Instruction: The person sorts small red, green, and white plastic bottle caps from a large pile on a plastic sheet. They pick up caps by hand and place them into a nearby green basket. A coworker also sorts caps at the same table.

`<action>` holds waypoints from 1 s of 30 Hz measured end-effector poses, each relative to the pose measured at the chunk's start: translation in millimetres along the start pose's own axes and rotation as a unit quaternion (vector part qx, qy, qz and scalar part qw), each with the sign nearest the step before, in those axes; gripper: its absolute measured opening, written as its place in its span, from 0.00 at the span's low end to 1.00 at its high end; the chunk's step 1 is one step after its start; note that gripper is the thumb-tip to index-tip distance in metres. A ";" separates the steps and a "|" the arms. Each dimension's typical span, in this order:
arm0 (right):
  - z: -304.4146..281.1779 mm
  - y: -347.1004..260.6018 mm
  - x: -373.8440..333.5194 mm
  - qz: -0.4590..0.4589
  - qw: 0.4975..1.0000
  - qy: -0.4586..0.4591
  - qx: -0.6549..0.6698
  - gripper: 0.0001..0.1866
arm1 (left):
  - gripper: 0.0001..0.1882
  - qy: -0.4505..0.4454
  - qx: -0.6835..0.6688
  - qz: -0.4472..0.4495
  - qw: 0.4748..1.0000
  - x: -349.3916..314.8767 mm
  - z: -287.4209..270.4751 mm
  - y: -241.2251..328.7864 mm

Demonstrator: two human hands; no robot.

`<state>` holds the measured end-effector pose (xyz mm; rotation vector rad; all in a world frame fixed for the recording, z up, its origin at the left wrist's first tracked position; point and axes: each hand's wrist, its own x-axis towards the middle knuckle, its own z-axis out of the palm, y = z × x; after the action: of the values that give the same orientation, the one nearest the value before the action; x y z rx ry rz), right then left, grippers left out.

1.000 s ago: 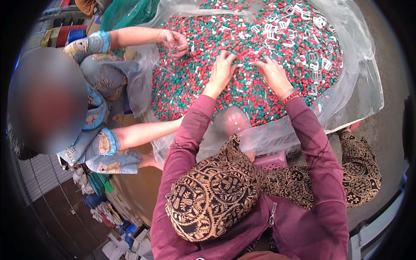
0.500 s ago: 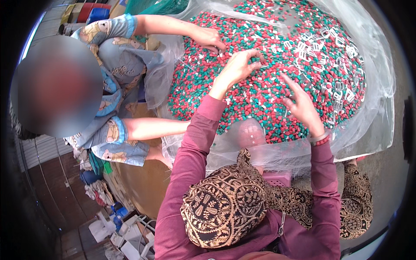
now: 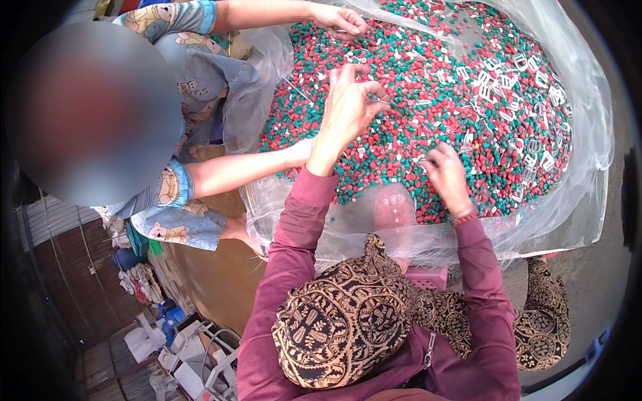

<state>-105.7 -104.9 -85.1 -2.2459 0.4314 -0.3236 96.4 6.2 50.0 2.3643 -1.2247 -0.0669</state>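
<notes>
A wide heap of small red, green and white plastic pieces [image 3: 401,127] spreads before me, on translucent sheeting. Over its left middle hangs my left hand [image 3: 348,110], thumb and forefinger bent close together; whatever they pinch is too small to make out. My right hand [image 3: 447,175] is curled low over the near part of the heap, fingertips drawn in, their contents hidden. White and clear plastic buckle-like frames [image 3: 488,83] lie on the right side of the heap.
At the left sits a co-worker, one hand [image 3: 341,21] above the far-left pieces, the other arm [image 3: 234,172] reaching behind my left wrist. Translucent mesh sheeting [image 3: 582,87] rims the heap. A pink plastic stool [image 3: 426,277] stands near me. Clutter [image 3: 194,354] lies lower left.
My left hand has drawn back slightly left and nearer. My right hand has moved left and nearer, its outstretched fingers now curled. The co-worker's far hand has lifted away from the pieces.
</notes>
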 end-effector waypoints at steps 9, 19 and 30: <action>-109.5 27.5 -22.6 0.317 0.800 0.143 0.489 0.11 | 0.07 -0.225 -0.300 -0.047 0.926 -61.7 54.6 26.6; -94.4 9.9 -52.2 0.249 0.944 -0.014 0.218 0.10 | 0.08 -0.383 0.135 0.316 0.858 -130.0 116.3 62.6; -39.7 23.9 -51.1 0.030 0.967 -0.131 -0.217 0.08 | 0.09 -0.297 0.171 0.356 0.869 -145.1 141.8 69.3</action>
<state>-171.5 -125.6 -82.5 -2.6474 0.4601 0.1149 -79.1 31.0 -70.5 2.0462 -2.5249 -0.3837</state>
